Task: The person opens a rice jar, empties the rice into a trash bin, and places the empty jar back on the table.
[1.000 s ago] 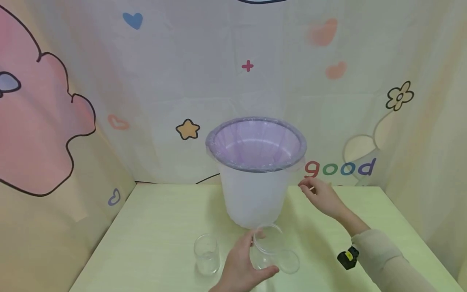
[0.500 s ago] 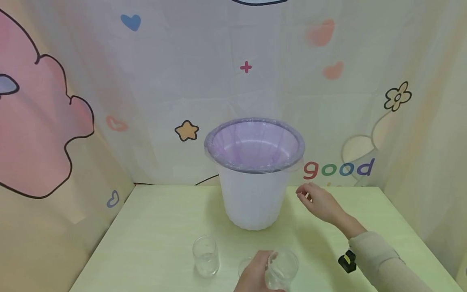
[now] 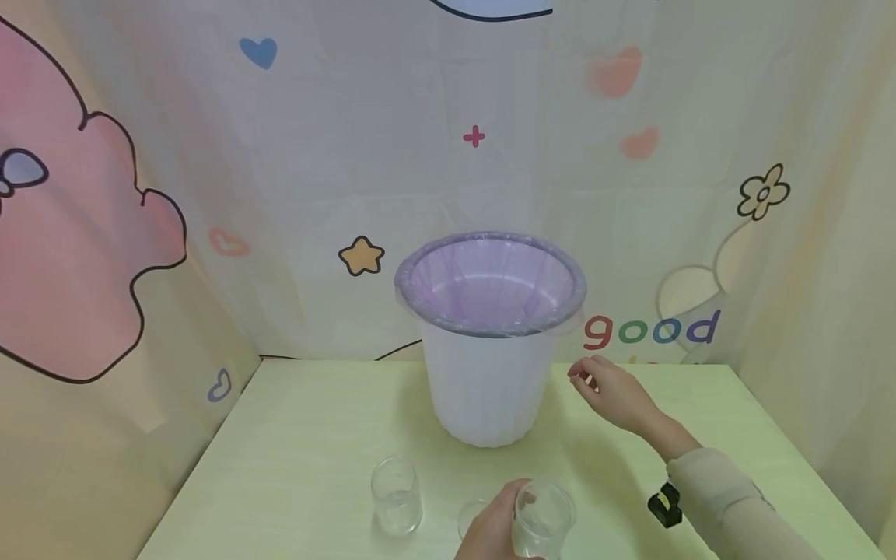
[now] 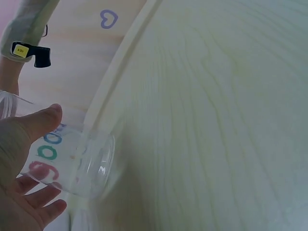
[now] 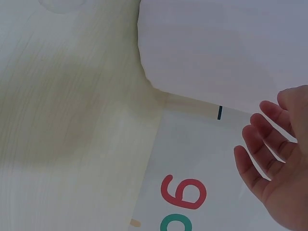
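My left hand [image 3: 493,523] grips a clear cup [image 3: 544,513] at the front of the table, its mouth facing up. In the left wrist view the thumb lies along one side of the cup [image 4: 89,161] and the fingers along the other; whether its base touches the table is unclear. Just left of that hand a clear round rim [image 3: 470,509] shows, partly hidden. A second clear cup [image 3: 397,498] stands upright farther left. My right hand [image 3: 612,393] holds nothing, its fingers loosely bent, beside a white bin [image 3: 486,389].
The bin has a purple inside, a grey-purple rim [image 3: 490,330] and a transparent liner folded over it. It stands at the back of the pale wooden table [image 3: 301,435]. A printed curtain [image 3: 392,140] hangs behind and at both sides.
My left hand has moved right and toward the table's front, and its grip has closed round the cup. Over the last half second it barely moves. The right hand shifted slightly down.
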Demonstrator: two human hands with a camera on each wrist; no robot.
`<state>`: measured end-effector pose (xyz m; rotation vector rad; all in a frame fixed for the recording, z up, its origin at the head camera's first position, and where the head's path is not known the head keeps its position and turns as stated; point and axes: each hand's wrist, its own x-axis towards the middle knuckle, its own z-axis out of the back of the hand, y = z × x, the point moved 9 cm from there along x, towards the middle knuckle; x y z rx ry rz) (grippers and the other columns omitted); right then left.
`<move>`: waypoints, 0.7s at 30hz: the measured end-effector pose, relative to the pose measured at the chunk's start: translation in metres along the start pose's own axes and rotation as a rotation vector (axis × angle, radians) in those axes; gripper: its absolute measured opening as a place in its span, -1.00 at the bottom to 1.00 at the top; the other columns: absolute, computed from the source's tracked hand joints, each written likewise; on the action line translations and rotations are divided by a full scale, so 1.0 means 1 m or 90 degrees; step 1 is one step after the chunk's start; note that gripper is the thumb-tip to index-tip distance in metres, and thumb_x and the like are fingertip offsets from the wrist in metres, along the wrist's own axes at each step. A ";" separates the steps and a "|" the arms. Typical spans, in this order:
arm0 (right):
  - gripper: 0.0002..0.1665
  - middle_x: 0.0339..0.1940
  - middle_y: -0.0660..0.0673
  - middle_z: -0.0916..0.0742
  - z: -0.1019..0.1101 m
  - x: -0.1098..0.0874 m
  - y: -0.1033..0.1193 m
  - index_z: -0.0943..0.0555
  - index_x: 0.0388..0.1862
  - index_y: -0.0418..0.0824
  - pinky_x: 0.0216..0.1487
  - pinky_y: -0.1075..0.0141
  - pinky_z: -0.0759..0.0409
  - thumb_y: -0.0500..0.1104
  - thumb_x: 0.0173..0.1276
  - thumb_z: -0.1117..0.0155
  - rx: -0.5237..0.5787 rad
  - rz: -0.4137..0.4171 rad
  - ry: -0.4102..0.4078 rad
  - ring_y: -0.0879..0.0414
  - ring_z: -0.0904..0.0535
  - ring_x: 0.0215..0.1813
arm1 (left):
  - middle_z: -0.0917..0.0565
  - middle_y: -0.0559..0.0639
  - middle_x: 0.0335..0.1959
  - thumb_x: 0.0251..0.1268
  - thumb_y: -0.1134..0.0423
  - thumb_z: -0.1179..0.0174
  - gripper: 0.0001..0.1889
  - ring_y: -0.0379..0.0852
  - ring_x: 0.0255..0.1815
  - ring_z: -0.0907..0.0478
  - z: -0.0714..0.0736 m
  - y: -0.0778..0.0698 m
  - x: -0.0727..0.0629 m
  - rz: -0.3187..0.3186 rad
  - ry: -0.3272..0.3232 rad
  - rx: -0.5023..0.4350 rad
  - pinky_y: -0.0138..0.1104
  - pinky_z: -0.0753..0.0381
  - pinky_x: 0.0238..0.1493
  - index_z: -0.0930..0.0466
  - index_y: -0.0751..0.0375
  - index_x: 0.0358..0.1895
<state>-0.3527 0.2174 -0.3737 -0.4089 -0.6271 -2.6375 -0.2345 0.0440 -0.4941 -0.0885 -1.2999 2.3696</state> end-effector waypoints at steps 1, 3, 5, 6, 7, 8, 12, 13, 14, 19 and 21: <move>-0.90 -0.27 -0.03 -0.61 0.000 0.000 0.000 -0.57 -0.23 -0.17 -0.31 0.27 -0.52 -0.21 0.31 -0.15 0.000 0.000 0.000 0.18 -0.51 -0.32 | -0.52 -0.17 0.08 -0.40 0.18 -0.54 -0.04 -0.19 0.01 -0.50 0.000 0.001 0.001 0.003 0.003 0.009 -0.24 -0.50 -0.01 -0.25 -0.02 0.27; -0.90 -0.27 -0.03 -0.61 0.000 0.001 0.000 -0.57 -0.23 -0.18 -0.30 0.27 -0.52 -0.22 0.30 -0.14 -0.002 -0.001 0.001 0.17 -0.51 -0.32 | -0.49 -0.13 0.13 -0.39 0.10 -0.54 0.00 -0.13 0.05 -0.49 0.003 0.000 0.000 0.001 0.006 0.026 -0.21 -0.50 0.00 -0.20 -0.04 0.31; -0.89 -0.27 -0.04 -0.62 0.000 0.002 0.000 -0.57 -0.23 -0.19 -0.30 0.26 -0.53 -0.22 0.30 -0.14 -0.003 -0.001 0.001 0.16 -0.52 -0.31 | -0.46 -0.11 0.17 -0.37 0.03 -0.54 0.02 -0.11 0.08 -0.48 0.007 -0.003 0.000 -0.023 0.005 0.066 -0.22 -0.51 0.00 -0.17 -0.03 0.33; -0.89 -0.27 -0.04 -0.62 0.001 0.002 0.000 -0.57 -0.23 -0.19 -0.29 0.25 -0.53 -0.22 0.30 -0.14 -0.004 -0.002 0.000 0.16 -0.52 -0.31 | -0.44 -0.12 0.18 -0.35 0.02 -0.53 0.01 -0.11 0.10 -0.46 0.010 -0.005 0.000 -0.031 0.008 0.075 -0.22 -0.50 0.00 -0.16 -0.05 0.33; -0.89 -0.27 -0.04 -0.62 0.001 0.002 0.000 -0.57 -0.22 -0.20 -0.29 0.25 -0.53 -0.22 0.30 -0.14 -0.005 -0.002 0.000 0.16 -0.52 -0.31 | -0.42 -0.13 0.19 -0.33 0.02 -0.52 0.01 -0.12 0.13 -0.45 0.014 -0.007 0.000 -0.042 0.009 0.089 -0.24 -0.50 0.02 -0.16 -0.06 0.33; -0.88 -0.27 -0.04 -0.62 0.001 0.003 0.000 -0.57 -0.22 -0.21 -0.29 0.24 -0.53 -0.22 0.30 -0.14 -0.006 -0.003 0.002 0.15 -0.52 -0.31 | -0.40 -0.14 0.20 -0.31 0.02 -0.51 0.00 -0.14 0.15 -0.42 0.018 -0.011 0.000 -0.053 0.009 0.103 -0.25 -0.49 0.05 -0.15 -0.08 0.33; -0.90 -0.28 -0.03 -0.62 0.002 0.004 0.000 -0.56 -0.23 -0.18 -0.29 0.25 -0.53 -0.22 0.30 -0.14 -0.011 -0.004 0.004 0.16 -0.53 -0.31 | -0.34 -0.20 0.25 -0.25 -0.04 -0.46 -0.02 -0.19 0.22 -0.35 0.037 -0.023 -0.001 -0.081 0.016 0.143 -0.27 -0.43 0.13 -0.11 -0.13 0.35; -0.90 -0.28 -0.02 -0.62 0.002 0.004 0.000 -0.56 -0.23 -0.17 -0.29 0.25 -0.53 -0.22 0.30 -0.14 -0.012 -0.003 0.005 0.16 -0.53 -0.30 | -0.33 -0.20 0.26 -0.24 -0.06 -0.45 -0.03 -0.20 0.23 -0.34 0.042 -0.026 -0.002 -0.091 0.016 0.150 -0.27 -0.42 0.15 -0.10 -0.14 0.35; -0.91 -0.28 -0.02 -0.62 0.002 0.004 0.000 -0.56 -0.23 -0.16 -0.29 0.25 -0.53 -0.22 0.30 -0.14 -0.014 -0.002 0.004 0.16 -0.53 -0.30 | -0.33 -0.21 0.26 -0.22 -0.07 -0.43 -0.04 -0.21 0.24 -0.33 0.048 -0.030 -0.003 -0.099 0.016 0.156 -0.27 -0.41 0.16 -0.10 -0.15 0.35; -0.90 -0.30 -0.01 -0.62 0.005 0.004 0.000 -0.57 -0.23 -0.18 -0.30 0.24 -0.54 -0.23 0.29 -0.15 -0.024 0.006 -0.002 0.15 -0.54 -0.30 | -0.33 -0.19 0.28 -0.09 -0.13 -0.34 -0.13 -0.16 0.27 -0.31 0.078 -0.047 -0.007 -0.167 -0.009 0.203 -0.21 -0.39 0.19 -0.13 -0.11 0.34; -0.89 -0.31 -0.01 -0.63 0.005 0.004 0.000 -0.57 -0.22 -0.19 -0.29 0.24 -0.54 -0.23 0.29 -0.15 -0.027 0.009 -0.002 0.14 -0.55 -0.30 | -0.33 -0.15 0.30 -0.03 -0.11 -0.31 -0.18 -0.12 0.28 -0.31 0.092 -0.052 -0.007 -0.192 -0.029 0.226 -0.17 -0.38 0.19 -0.15 -0.06 0.34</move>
